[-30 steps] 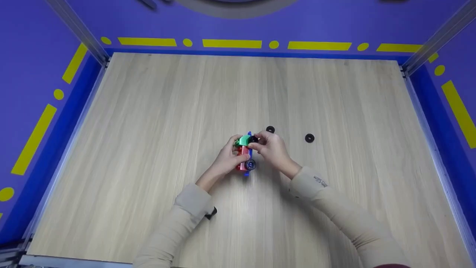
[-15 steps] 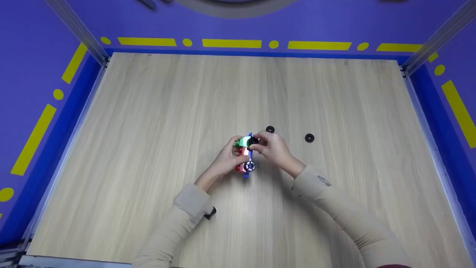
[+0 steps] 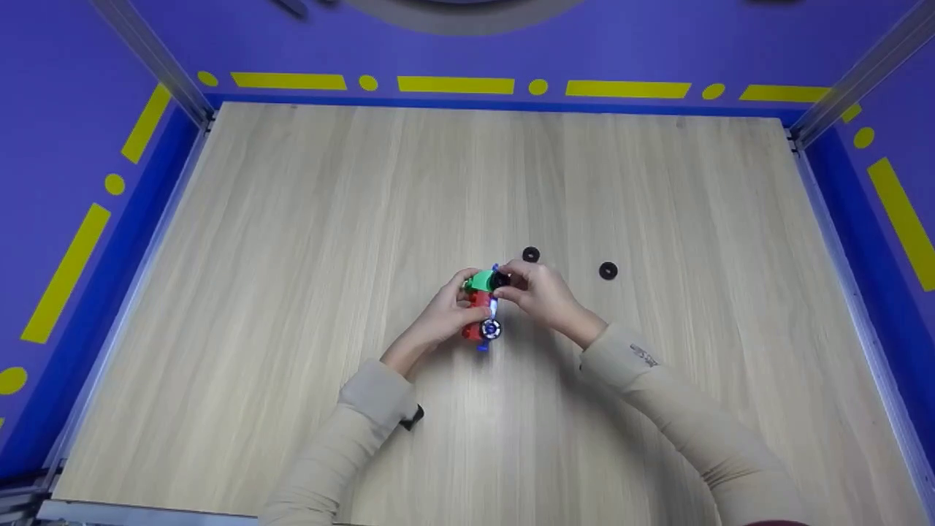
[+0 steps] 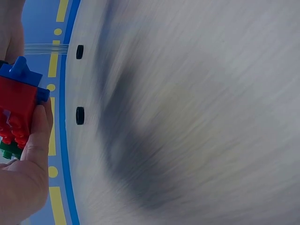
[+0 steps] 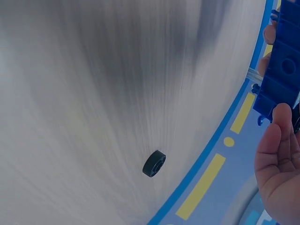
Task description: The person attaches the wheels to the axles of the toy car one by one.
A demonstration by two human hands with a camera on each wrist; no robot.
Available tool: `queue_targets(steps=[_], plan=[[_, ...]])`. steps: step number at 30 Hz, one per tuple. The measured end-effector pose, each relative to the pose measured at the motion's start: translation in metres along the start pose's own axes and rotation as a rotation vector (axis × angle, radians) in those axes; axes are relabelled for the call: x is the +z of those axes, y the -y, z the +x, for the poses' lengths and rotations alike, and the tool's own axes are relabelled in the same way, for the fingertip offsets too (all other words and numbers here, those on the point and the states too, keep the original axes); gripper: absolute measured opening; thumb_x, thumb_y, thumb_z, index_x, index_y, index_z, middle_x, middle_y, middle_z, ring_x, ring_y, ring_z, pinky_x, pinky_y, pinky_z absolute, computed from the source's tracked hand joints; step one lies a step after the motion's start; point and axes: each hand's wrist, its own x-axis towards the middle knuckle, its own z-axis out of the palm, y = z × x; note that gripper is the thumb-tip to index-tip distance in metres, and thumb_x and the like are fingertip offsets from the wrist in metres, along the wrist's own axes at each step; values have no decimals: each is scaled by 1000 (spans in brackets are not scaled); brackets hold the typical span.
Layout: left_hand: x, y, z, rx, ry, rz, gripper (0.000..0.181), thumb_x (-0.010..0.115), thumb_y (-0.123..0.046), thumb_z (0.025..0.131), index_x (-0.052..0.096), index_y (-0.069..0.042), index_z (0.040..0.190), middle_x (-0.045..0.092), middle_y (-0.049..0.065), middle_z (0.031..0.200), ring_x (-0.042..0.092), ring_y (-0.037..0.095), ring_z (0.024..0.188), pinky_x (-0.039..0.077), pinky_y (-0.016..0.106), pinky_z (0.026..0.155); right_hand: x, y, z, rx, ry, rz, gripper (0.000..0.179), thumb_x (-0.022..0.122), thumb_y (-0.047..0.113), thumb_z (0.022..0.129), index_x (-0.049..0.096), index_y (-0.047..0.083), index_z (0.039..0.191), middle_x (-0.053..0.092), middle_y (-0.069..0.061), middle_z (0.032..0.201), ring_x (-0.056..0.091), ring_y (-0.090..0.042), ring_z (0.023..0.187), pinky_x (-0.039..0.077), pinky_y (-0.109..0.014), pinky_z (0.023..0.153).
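Observation:
My left hand (image 3: 445,315) grips a toy car of building blocks, held above the table. Its red bricks (image 4: 18,96) and green brick (image 3: 481,280) sit on a blue wheeled base (image 5: 281,65), whose underside faces the right wrist view. One black wheel (image 3: 491,329) is on the near end of the side turned upward. At the far end, my right hand (image 3: 540,294) pinches another black wheel (image 3: 500,280) against the base, between thumb and fingers. The fingertips partly cover that wheel.
Two loose black wheels lie on the wooden table: one (image 3: 531,254) just beyond the right hand, the other (image 3: 608,271) farther right. Purple-blue panels with yellow marks (image 3: 456,85) border the table at the back and both sides.
The toy car has tilted slightly in the left hand and its near wheel now faces up more. The right hand keeps its pinch and has shifted a little to the right.

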Motion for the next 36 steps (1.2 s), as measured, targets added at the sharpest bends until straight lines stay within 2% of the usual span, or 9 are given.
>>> queue_targets(steps=[3,9,18,21,24,28,31,36], plan=[[-1,8,5,-1,-3,-11,62,60,-8,80,30,-11,133,46,17,118,53,21,95,47,29,76,0,0,0,5,5,-11,26,65,17,78,62,4,100,66,-8,88,60,-15,74,50,-27,65],[-1,10,6,-11,-8,-12,60,61,-7,79,32,-13,132,49,18,116,54,21,95,47,28,76,0,0,-1,-5,14,-22,26,65,18,78,62,4,101,65,-8,87,60,-15,74,50,-26,65],[-3,10,5,-26,16,21,61,61,-8,79,32,-15,132,47,17,121,53,19,95,46,26,74,1,-3,-4,-33,25,-7,27,65,18,78,62,6,102,65,-6,88,59,-13,75,50,-24,66],[-2,1,-1,-23,27,30,61,60,-7,79,31,-12,133,46,19,121,53,19,95,45,25,73,1,-4,-4,-45,23,-10,26,65,18,77,62,6,101,65,-5,87,59,-12,74,50,-24,66],[-2,1,-2,-16,25,41,59,60,-7,79,33,-12,131,47,18,119,54,21,95,46,26,74,1,-4,-4,-56,21,-16,26,65,17,77,62,6,101,65,-5,88,59,-12,75,50,-24,67],[-2,12,5,-6,12,50,58,61,-8,78,35,-15,130,48,15,118,54,22,97,46,27,75,1,-5,-5,-67,18,-37,28,66,16,77,62,6,102,66,-7,91,61,-14,76,50,-24,68],[-2,13,6,-8,10,56,59,60,-8,78,34,-15,131,47,14,119,54,22,97,47,27,74,1,-4,-6,-72,20,-51,27,65,16,77,62,6,103,66,-7,93,62,-15,78,51,-26,69],[-2,13,6,-12,20,49,60,61,-9,78,33,-15,131,45,15,121,53,22,97,48,35,78,1,-4,-6,-73,25,-45,27,65,15,77,62,6,102,66,-8,94,63,-16,80,52,-29,70]])
